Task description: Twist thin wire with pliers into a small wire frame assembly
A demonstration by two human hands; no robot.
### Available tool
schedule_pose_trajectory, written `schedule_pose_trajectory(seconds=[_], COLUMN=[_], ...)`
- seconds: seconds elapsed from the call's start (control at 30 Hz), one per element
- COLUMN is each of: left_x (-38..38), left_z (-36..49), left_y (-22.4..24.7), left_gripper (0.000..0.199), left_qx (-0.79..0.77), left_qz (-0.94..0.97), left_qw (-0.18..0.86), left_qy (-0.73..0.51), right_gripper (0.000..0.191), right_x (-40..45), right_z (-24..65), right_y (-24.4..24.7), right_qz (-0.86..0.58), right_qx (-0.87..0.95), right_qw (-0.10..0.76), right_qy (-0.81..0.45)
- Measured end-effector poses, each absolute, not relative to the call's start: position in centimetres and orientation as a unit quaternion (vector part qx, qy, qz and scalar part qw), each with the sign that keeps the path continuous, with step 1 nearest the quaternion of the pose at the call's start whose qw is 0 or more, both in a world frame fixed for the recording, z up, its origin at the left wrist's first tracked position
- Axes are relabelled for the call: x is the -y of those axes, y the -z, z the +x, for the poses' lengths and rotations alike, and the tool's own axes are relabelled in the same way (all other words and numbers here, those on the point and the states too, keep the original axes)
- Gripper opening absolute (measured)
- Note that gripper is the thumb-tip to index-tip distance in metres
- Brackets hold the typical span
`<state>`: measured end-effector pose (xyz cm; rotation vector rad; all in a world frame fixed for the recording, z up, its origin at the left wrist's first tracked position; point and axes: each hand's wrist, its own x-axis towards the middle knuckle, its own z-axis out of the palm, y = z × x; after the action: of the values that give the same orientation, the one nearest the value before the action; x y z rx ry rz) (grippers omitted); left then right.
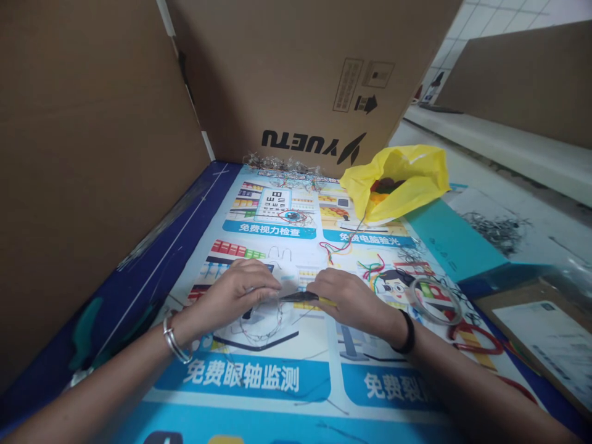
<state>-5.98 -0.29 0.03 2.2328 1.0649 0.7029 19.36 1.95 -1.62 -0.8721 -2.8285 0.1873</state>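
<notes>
My left hand (pixel 240 290) is closed, thumb and fingertips pinched on the upper edge of a thin wire hoop (pixel 261 338) that hangs below them. Small clear bits show along the hoop. From the other side, my right hand (pixel 349 299) is wrapped round a pair of pliers (pixel 300 297) with dark, narrow jaws and yellow handles. The jaw tips point left and meet the hoop close to my left fingertips; whether they grip the wire I cannot tell. Both hands are over a printed poster sheet (pixel 277 407).
Tall cardboard (pixel 296 74) walls the back and left. A yellow bag (pixel 402 179) sits at the back right, near a teal box (pixel 439 240) and a heap of wire pieces (pixel 497 231). A clear tape roll (pixel 435 300) lies near my right forearm. Green-handled tools (pixel 86 333) rest at left.
</notes>
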Motion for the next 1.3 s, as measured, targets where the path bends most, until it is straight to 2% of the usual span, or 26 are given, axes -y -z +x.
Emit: schedule_pose_trajectory(seconds=[0.2, 0.6, 1.03, 1.3], left_x=[0.5, 1.3, 1.4, 1.4], left_z=[-5.8, -5.5, -5.2, -5.2], left_y=[-0.1, 0.0, 0.5, 0.5], left_gripper=[0.016, 0.016, 0.015, 0.016], left_qx=[-0.411, -0.491, -0.536, -0.543], left_qz=[0.837, 0.785, 0.751, 0.741], left_qw=[0.266, 0.204, 0.182, 0.208], left_qy=[-0.245, -0.318, -0.339, -0.336], right_gripper=[0.021, 0.027, 0.029, 0.033], right_x=[-1.8, 0.6, 1.7, 1.8], right_z=[19.2, 18.7, 17.4, 16.6], right_y=[1.4, -0.4, -1.1, -1.5], right_qz=[-0.297, -0.384, -0.437, -0.434], right_qx=[0.947, 0.908, 0.892, 0.896], right_qw=[0.094, 0.057, 0.043, 0.011], right_qy=[-0.074, -0.156, -0.105, -0.094])
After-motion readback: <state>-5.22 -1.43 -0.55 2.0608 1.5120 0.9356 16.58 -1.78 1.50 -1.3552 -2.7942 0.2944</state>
